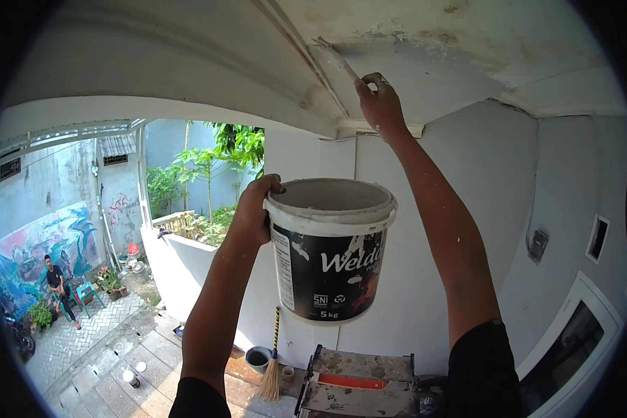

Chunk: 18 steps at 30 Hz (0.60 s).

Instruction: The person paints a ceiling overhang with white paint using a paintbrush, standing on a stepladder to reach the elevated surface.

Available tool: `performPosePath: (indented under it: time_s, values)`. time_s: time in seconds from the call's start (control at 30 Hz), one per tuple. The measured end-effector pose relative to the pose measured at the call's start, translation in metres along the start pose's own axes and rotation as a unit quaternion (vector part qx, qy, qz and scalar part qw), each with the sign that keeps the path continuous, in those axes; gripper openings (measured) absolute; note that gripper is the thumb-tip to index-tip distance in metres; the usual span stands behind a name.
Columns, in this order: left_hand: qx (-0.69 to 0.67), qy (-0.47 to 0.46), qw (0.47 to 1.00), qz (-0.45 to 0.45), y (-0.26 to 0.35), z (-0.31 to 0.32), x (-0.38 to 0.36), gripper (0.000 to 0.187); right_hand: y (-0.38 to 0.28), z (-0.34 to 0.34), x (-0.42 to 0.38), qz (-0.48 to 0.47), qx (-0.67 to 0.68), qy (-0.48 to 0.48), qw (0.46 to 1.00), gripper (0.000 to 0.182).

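Note:
My left hand grips the rim of a white paint bucket with a black label reading "5 kg". The bucket hangs upright in front of me, its inner wall smeared pale grey; how full it is does not show. Raised overhead, my right hand is closed around the handle of a paintbrush. The brush's bristle end touches the ceiling beside a trim strip along the beam. Grey coating covers this part of the ceiling, with flaking, stained patches farther right.
Below stands a paint-spattered step platform with a red strip. A straw broom leans near a dark bucket. A white door is at right. A person sits in the yard at left, beyond a low wall.

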<state>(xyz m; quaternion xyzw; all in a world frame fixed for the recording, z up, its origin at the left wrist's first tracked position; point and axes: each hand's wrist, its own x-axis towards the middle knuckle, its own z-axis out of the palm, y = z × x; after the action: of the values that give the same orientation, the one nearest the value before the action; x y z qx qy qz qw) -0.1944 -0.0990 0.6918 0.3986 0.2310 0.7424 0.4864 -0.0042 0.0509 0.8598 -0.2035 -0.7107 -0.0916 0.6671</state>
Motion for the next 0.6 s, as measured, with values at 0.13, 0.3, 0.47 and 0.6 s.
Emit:
performPosePath:
  time_s: [0.13, 0.3, 0.47, 0.6]
  values:
    - [-0.021, -0.017, 1.000, -0.009, -0.022, -0.015, -0.020, 0.015, 0.030, -0.034, -0.008, -0.037, 0.023, 0.079, 0.996, 0.029]
    - [0.014, -0.025, 1.000, 0.011, -0.054, -0.032, -0.044, 0.007, 0.051, -0.137, -0.042, 0.088, 0.140, 0.146, 0.975, 0.030]
    - [0.021, -0.048, 0.997, -0.053, -0.073, -0.043, -0.064, 0.008, 0.049, -0.145, -0.071, 0.141, 0.203, 0.231, 0.941, 0.032]
    - [-0.003, -0.020, 0.998, -0.054, -0.078, -0.050, -0.086, 0.012, 0.007, -0.073, -0.050, 0.091, 0.245, 0.315, 0.912, 0.033]
